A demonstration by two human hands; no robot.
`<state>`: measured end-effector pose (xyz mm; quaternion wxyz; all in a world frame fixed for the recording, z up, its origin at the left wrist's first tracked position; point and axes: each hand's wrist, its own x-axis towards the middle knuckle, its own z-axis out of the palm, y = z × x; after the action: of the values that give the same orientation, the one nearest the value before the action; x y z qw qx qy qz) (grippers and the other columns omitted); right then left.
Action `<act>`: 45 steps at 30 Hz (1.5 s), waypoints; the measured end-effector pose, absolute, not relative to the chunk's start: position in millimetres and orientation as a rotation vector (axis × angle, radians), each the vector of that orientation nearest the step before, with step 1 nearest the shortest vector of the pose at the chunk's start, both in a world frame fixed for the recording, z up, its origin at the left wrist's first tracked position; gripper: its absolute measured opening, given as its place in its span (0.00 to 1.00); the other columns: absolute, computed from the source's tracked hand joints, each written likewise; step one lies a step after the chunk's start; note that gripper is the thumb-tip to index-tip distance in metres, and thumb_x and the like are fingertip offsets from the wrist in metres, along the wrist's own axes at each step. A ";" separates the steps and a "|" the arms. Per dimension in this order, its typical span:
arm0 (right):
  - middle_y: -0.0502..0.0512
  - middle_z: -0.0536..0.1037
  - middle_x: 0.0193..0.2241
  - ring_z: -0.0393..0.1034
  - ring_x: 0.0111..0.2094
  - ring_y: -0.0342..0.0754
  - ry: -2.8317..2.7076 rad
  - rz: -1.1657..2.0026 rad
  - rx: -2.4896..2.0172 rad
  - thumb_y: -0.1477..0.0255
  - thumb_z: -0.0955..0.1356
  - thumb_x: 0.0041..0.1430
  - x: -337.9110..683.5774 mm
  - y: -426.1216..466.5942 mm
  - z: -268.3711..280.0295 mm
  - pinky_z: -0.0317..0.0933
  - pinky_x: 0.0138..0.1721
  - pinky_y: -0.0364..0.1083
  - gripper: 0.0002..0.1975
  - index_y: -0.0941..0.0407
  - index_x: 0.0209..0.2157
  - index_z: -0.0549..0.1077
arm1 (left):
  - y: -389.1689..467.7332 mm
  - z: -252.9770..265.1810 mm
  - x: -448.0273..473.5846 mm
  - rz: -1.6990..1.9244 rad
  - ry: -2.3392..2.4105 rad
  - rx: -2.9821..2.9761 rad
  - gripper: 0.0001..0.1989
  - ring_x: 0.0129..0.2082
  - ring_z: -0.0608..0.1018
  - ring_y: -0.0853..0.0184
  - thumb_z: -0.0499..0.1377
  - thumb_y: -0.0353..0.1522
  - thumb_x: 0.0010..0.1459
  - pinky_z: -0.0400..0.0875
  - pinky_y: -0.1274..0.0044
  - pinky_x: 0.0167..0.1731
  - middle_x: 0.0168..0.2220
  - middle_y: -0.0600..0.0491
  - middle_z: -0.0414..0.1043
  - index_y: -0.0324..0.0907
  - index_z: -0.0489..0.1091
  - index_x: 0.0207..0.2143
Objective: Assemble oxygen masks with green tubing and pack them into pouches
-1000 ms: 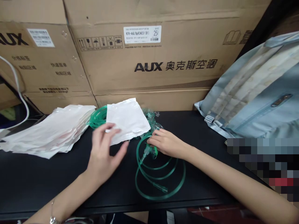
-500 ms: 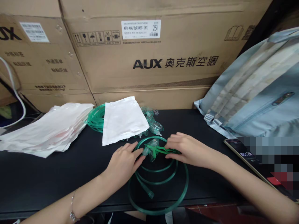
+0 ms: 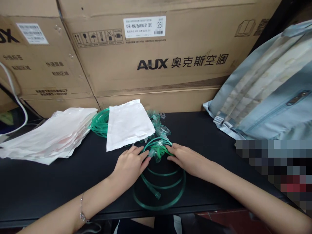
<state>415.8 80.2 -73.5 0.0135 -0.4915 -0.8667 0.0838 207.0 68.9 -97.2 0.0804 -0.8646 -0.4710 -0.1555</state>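
Observation:
A clear oxygen mask (image 3: pixel 158 157) lies near the middle of the black tabletop. My left hand (image 3: pixel 131 164), wearing a chain bracelet, pinches the mask's connector end between thumb and forefinger. On the mask's other side, the fingers of my right hand (image 3: pixel 187 159) are closed on its bright green strap (image 3: pixel 161 150), which is bunched over the mask. Green tubing (image 3: pixel 158 188) loops around and below both hands, with a connector end (image 3: pixel 158 195) lying inside the loops; its lowest loop lies close to the table's front edge.
A white pouch (image 3: pixel 129 125) lies behind my left hand, partly over several more masks (image 3: pixel 162 131) and a coil of green tubing (image 3: pixel 98 125). Left of these is a stack of pouches (image 3: pixel 56 136). Cardboard boxes (image 3: pixel 156 78) wall the back; a light-blue backpack (image 3: pixel 273 107) leans at right.
My right hand has moved left, closer to the mask, and the strap once stretched toward it is now bunched. The tubing's outer loop has drawn in from the right and up from the edge.

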 end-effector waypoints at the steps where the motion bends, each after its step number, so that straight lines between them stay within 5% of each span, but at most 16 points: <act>1: 0.61 0.73 0.38 0.69 0.38 0.51 -2.684 0.340 -1.487 0.72 0.65 0.55 419.1 80.7 -74.9 0.61 0.34 0.44 0.17 0.61 0.47 0.66 | 68.9 -97.1 207.0 -0.469 -1.406 -2.589 0.13 0.40 0.75 0.58 0.51 0.34 0.58 0.71 0.68 0.38 0.42 0.48 0.74 0.42 0.73 0.41; 4: 0.57 0.74 0.34 0.70 0.35 0.48 -2.614 0.491 -1.434 0.77 0.68 0.48 428.1 82.8 -77.4 0.61 0.32 0.42 0.22 0.59 0.48 0.66 | 69.2 -97.4 206.6 -0.505 -1.393 -2.603 0.13 0.40 0.74 0.59 0.51 0.34 0.58 0.71 0.70 0.37 0.41 0.48 0.74 0.43 0.73 0.40; 12: 0.50 0.76 0.25 0.71 0.28 0.46 -2.146 0.627 -1.462 0.74 0.66 0.50 421.7 86.7 -74.6 0.61 0.29 0.42 0.03 0.55 0.27 0.73 | 70.1 -98.2 205.6 -0.517 -1.376 -2.625 0.14 0.39 0.74 0.60 0.50 0.34 0.58 0.70 0.71 0.37 0.41 0.48 0.74 0.41 0.72 0.41; 16: 0.52 0.74 0.28 0.68 0.29 0.46 -2.067 0.493 -1.438 0.73 0.68 0.46 409.4 90.6 -80.7 0.59 0.30 0.43 0.04 0.56 0.22 0.75 | 70.0 -97.4 206.6 -0.479 -1.390 -2.639 0.14 0.39 0.74 0.60 0.51 0.34 0.58 0.71 0.70 0.37 0.42 0.49 0.74 0.41 0.71 0.43; 19: 0.50 0.71 0.19 0.65 0.23 0.43 -1.976 0.651 -1.468 0.74 0.66 0.47 402.1 92.2 -85.7 0.57 0.25 0.41 0.06 0.58 0.20 0.73 | 70.5 -97.4 207.4 -0.508 -1.396 -2.666 0.14 0.40 0.74 0.60 0.51 0.33 0.58 0.71 0.69 0.39 0.42 0.48 0.74 0.40 0.71 0.42; 24: 0.48 0.69 0.19 0.62 0.20 0.40 -1.790 1.150 -1.417 0.73 0.64 0.49 397.6 91.9 -85.3 0.56 0.21 0.40 0.05 0.59 0.25 0.70 | 74.3 -98.6 209.0 -0.582 -1.443 -2.739 0.13 0.42 0.74 0.61 0.52 0.31 0.57 0.66 0.67 0.47 0.41 0.45 0.74 0.36 0.72 0.41; 30: 0.46 0.66 0.24 0.69 0.26 0.41 -1.354 1.386 -1.238 0.73 0.64 0.52 404.9 92.9 -81.2 0.63 0.26 0.40 0.06 0.56 0.31 0.59 | 77.7 -94.0 211.7 -0.593 -1.604 -2.848 0.11 0.40 0.75 0.60 0.54 0.31 0.55 0.69 0.70 0.42 0.41 0.45 0.72 0.35 0.72 0.38; 35: 0.51 0.70 0.26 0.69 0.29 0.43 -1.639 1.222 -1.320 0.72 0.64 0.52 416.1 98.1 -82.1 0.64 0.28 0.42 0.06 0.59 0.33 0.66 | 79.4 -84.3 214.5 -0.508 -1.761 -2.882 0.10 0.35 0.75 0.63 0.54 0.31 0.55 0.69 0.73 0.37 0.39 0.46 0.71 0.36 0.71 0.36; 40: 0.55 0.75 0.35 0.70 0.35 0.48 -2.092 0.650 -1.490 0.69 0.62 0.55 426.7 93.3 -75.6 0.64 0.38 0.48 0.12 0.56 0.36 0.74 | 84.4 -78.4 216.6 -0.384 -1.881 -2.884 0.08 0.35 0.72 0.60 0.55 0.33 0.53 0.66 0.70 0.34 0.37 0.47 0.68 0.38 0.68 0.34; 45: 0.64 0.65 0.52 0.58 0.53 0.60 -2.222 0.322 -1.750 0.57 0.59 0.56 432.2 65.2 -71.3 0.57 0.49 0.56 0.29 0.61 0.53 0.64 | 85.6 -78.3 219.7 -0.411 -1.941 -2.938 0.07 0.39 0.70 0.59 0.53 0.32 0.52 0.63 0.70 0.38 0.36 0.46 0.66 0.39 0.64 0.34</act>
<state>432.2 65.2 -71.3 0.1470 -0.6082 -0.7720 0.1118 219.7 85.6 -78.3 -0.2006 -0.8119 -0.5364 -0.1136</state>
